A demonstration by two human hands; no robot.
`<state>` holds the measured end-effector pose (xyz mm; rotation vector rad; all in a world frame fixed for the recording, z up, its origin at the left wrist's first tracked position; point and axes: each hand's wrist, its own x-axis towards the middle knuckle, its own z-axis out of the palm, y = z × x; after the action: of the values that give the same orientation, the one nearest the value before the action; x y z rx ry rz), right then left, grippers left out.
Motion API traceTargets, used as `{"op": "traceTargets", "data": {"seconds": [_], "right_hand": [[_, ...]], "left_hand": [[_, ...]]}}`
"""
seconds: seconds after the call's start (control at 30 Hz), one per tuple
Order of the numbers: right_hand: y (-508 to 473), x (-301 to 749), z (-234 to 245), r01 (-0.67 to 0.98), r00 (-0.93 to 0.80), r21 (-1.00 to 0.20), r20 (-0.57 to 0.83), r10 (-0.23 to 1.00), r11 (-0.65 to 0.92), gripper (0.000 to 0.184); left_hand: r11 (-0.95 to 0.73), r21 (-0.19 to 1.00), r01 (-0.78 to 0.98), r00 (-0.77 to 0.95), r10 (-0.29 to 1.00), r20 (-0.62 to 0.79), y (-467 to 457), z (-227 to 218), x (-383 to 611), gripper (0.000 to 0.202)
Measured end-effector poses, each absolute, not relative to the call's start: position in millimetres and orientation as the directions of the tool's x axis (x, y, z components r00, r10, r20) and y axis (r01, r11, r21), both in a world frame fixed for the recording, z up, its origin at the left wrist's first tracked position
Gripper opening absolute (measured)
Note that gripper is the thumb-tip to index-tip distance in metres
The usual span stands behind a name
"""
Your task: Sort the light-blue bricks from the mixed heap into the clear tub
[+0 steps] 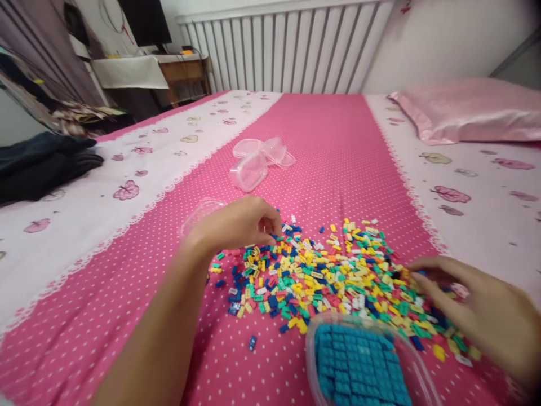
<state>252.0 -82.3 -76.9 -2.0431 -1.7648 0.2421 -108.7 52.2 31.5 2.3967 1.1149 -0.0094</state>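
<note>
A heap of small plastic bricks (333, 276) in yellow, blue, green, red and white lies spread on the pink dotted bedspread (338, 146). My left hand (236, 224) hovers over the heap's far left edge, fingers curled and pinched among blue bricks; what it grips is hidden. My right hand (473, 304) rests on the heap's right side, fingers stretched flat across the bricks. Close to me stands a clear round tub (359, 361) filled with teal bricks. Behind my left hand a second clear tub (198, 214) is partly hidden.
Several clear plastic lids and tubs (260, 160) lie farther up the bed. A pink pillow (465, 110) is at the right, dark folded clothing (42, 163) at the left. A radiator (287, 48) and a small desk (169, 70) stand beyond the bed.
</note>
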Motion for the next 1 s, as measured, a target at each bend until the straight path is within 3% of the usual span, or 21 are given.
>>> {"op": "traceTargets", "data": {"seconds": [0.03,0.23,0.37,0.5,0.8,0.9,1.0], "right_hand": [[-83,245,-71,0.874,0.149,-0.477,0.090,0.985,-0.088,0.023],[-101,205,-36,0.787,0.086,-0.617,0.112,0.990,0.001,0.028],[-110,177,-21,0.764,-0.014,-0.634,0.174,0.985,0.123,0.019],[-108,162,-17,0.754,-0.160,-0.590,0.262,0.952,0.289,0.011],[-109,169,-13,0.843,-0.196,-0.408,0.374,0.906,0.351,0.005],[-112,166,-9,0.862,-0.198,-0.382,0.352,0.915,0.334,0.006],[-121,156,-7,0.868,-0.195,-0.385,0.317,0.928,0.314,0.008]], "left_hand": [[-0.563,0.470,0.680,0.697,0.696,-0.173,49,31,-100,0.015],[-0.644,0.671,0.367,0.838,0.542,0.063,22,19,-46,0.010],[-0.616,0.744,0.259,0.888,0.455,0.068,8,12,-25,0.010],[-0.604,0.758,0.246,0.893,0.445,0.064,4,8,-18,0.012],[-0.616,0.748,0.246,0.880,0.465,0.094,2,5,-12,0.019],[-0.567,0.763,0.312,0.883,0.470,-0.012,5,6,-15,0.023],[-0.558,0.694,0.455,0.857,0.486,-0.171,16,7,-28,0.020]]}}
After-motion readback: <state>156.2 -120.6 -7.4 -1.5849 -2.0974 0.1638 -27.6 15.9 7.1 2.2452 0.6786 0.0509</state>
